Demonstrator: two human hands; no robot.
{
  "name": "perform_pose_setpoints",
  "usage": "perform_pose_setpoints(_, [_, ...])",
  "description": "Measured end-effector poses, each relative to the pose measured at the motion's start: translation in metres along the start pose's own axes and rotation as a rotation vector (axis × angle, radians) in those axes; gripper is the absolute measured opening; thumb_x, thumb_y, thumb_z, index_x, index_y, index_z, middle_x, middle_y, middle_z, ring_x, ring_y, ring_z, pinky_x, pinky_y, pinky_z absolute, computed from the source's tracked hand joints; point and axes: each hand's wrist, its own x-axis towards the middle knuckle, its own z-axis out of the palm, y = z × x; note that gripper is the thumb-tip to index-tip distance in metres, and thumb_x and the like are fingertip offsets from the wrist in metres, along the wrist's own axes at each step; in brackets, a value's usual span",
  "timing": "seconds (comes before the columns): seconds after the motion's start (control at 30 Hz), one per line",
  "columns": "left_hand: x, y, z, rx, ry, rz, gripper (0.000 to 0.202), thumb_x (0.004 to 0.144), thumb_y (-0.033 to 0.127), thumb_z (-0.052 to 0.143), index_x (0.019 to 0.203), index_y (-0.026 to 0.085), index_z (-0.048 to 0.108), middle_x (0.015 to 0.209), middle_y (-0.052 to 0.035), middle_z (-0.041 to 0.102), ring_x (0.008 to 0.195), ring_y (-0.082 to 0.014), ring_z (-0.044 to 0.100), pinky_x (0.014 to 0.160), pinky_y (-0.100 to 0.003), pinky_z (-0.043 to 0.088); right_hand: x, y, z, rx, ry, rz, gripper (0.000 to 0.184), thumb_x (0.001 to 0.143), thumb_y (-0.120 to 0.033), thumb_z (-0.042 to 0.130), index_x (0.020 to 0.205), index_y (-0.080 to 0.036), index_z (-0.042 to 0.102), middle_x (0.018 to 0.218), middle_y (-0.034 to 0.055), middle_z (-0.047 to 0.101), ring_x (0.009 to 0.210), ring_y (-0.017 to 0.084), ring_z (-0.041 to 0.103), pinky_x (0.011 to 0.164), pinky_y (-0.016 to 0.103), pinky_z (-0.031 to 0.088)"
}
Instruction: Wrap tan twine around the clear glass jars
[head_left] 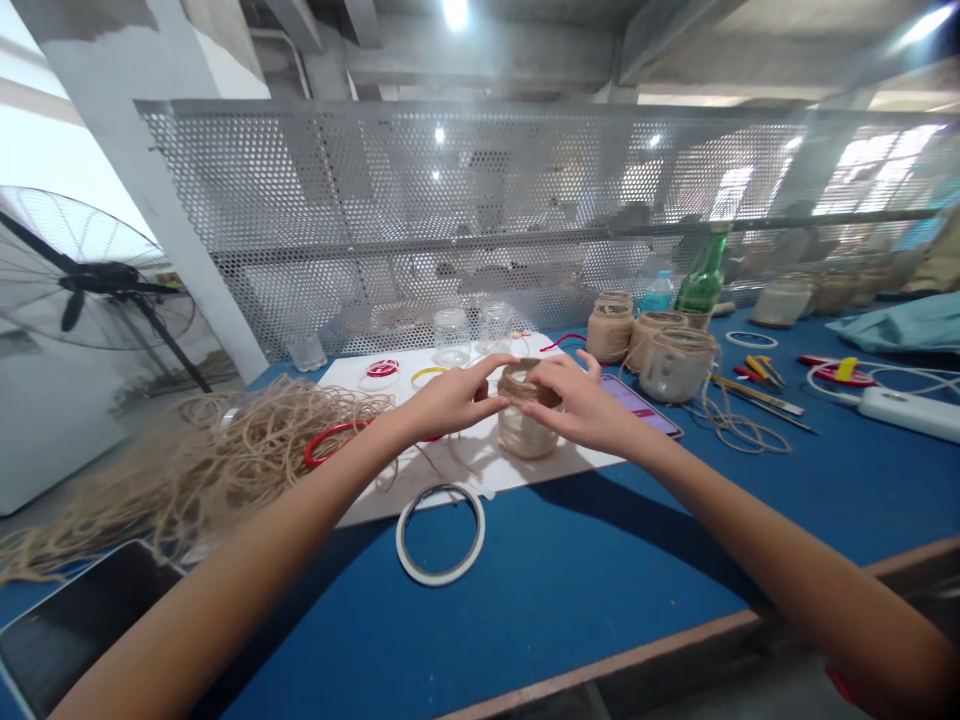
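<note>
A glass jar (528, 437) stands upright on a white sheet (382, 506), its neck and upper part wrapped in jute twine. My left hand (459, 398) grips the wrapped neck from the left, thumb and fingers pressed to it. From the right, my right hand (574, 402) holds the same neck between thumb and fingers, with one finger raised. Loose twine ends lie on the sheet left of the jar. A large tangle of jute twine (255, 450) spreads beyond my left forearm. Red-handled scissors (330, 440) rest partly under that forearm.
A roll of white tape (441, 580) lies in front of the sheet. Twine-wrapped jars (611, 328), a green bottle (703, 275) and a phone (643, 408) are on the right, near several tools (761, 372). Transparent glass jars (451, 338) stand behind, before a perforated metal screen (390, 200).
</note>
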Motion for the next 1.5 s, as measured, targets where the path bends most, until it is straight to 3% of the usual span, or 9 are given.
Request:
perform_pose_setpoints(0.23, [0.001,-0.01,-0.002,-0.034,0.003,0.019,0.051,0.086,0.038,0.046,0.133,0.02,0.036,0.062,0.0031,0.052,0.052,-0.0093,0.043,0.053,-0.021,0.032,-0.001,0.013,-0.013,0.065,-0.06,-0.084,0.026,0.085,-0.042,0.047,0.096,-0.019,0.055,0.099,0.008,0.057,0.1,0.024,0.044,0.087,0.041,0.031])
perform_pose_setpoints(0.47, [0.003,-0.015,-0.002,0.002,0.026,0.041,0.049,0.086,0.041,0.047,0.131,0.023,0.04,0.065,0.0018,0.054,0.056,-0.0098,0.046,0.057,-0.021,0.034,-0.002,0.026,-0.015,0.067,-0.086,-0.143,0.03,0.085,-0.048,0.046,0.099,-0.023,0.057,0.112,0.0073,0.051,0.106,0.024,0.042,0.096,0.045,0.028])
perform_pose_setpoints(0.63, [0.003,-0.016,0.002,0.032,0.049,0.066,0.047,0.088,0.044,0.045,0.13,0.023,0.042,0.063,0.0027,0.052,0.055,-0.0094,0.045,0.055,-0.02,0.031,-0.002,0.03,-0.017,0.038,-0.107,-0.11,0.031,0.084,-0.049,0.046,0.102,-0.025,0.057,0.118,0.0076,0.047,0.113,0.026,0.039,0.098,0.052,0.024])
perform_pose_setpoints(0.83, [0.002,-0.012,0.007,0.042,0.074,0.056,0.041,0.088,0.039,0.045,0.125,0.022,0.046,0.061,0.0035,0.051,0.054,-0.0095,0.043,0.054,-0.021,0.03,-0.003,0.018,-0.022,-0.033,-0.077,-0.073,0.016,0.082,-0.037,0.052,0.086,-0.023,0.059,0.107,0.0048,0.056,0.113,0.026,0.04,0.1,0.057,0.014])
perform_pose_setpoints(1.03, [0.004,-0.008,0.012,0.021,0.091,0.037,0.041,0.087,0.044,0.045,0.121,0.022,0.047,0.058,0.0051,0.049,0.052,-0.0097,0.044,0.054,-0.021,0.03,-0.003,-0.001,-0.007,-0.078,0.055,-0.048,0.019,0.083,-0.037,0.049,0.095,-0.023,0.056,0.093,0.0042,0.06,0.106,0.024,0.046,0.1,0.055,0.008])
perform_pose_setpoints(1.13, [0.004,-0.007,0.011,0.027,0.097,0.047,0.042,0.086,0.045,0.045,0.121,0.023,0.048,0.057,0.005,0.049,0.052,-0.0097,0.044,0.053,-0.021,0.03,-0.003,-0.005,-0.001,-0.065,0.062,-0.035,0.017,0.087,-0.035,0.044,0.094,-0.022,0.054,0.088,0.004,0.06,0.102,0.023,0.047,0.1,0.056,0.007])
perform_pose_setpoints(1.3, [0.0,-0.007,0.003,-0.03,0.037,0.128,0.05,0.086,0.042,0.045,0.13,0.02,0.04,0.057,0.0048,0.05,0.051,-0.0093,0.042,0.053,-0.022,0.032,-0.005,0.0,-0.007,-0.018,-0.029,-0.063,0.016,0.088,-0.033,0.042,0.091,-0.021,0.052,0.085,0.003,0.058,0.096,0.021,0.048,0.1,0.052,0.011])
perform_pose_setpoints(1.5, [-0.001,-0.009,0.002,-0.042,0.022,0.147,0.046,0.085,0.04,0.044,0.127,0.02,0.043,0.055,0.0055,0.046,0.048,-0.0089,0.04,0.051,-0.021,0.03,-0.006,0.009,-0.013,0.027,-0.057,-0.125,0.015,0.088,-0.029,0.043,0.095,-0.02,0.051,0.088,0.0042,0.056,0.094,0.021,0.045,0.09,0.041,0.027])
